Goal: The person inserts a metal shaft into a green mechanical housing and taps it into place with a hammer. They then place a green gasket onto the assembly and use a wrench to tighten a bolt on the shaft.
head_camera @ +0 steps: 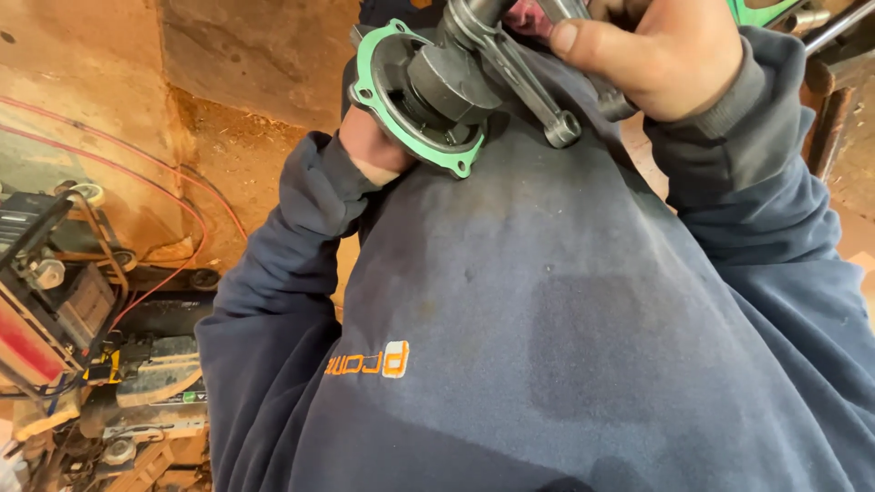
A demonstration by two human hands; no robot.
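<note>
I look down over my dark blue sweatshirt. My left hand [372,150] grips a round grey metal housing with a green gasket [392,100] on its flange, held from behind and below, mostly hidden by the part. My right hand [656,55] is closed around a steel connecting rod [529,87] whose small eye end hangs just right of the housing. The rod's upper end and a grey cylindrical hub [451,82] sit against the housing's centre.
Machinery with red wires [155,273] and black parts [55,301] lies at lower left on a dusty orange-brown floor [237,155]. Rusty metal bars [834,100] stand at the upper right edge.
</note>
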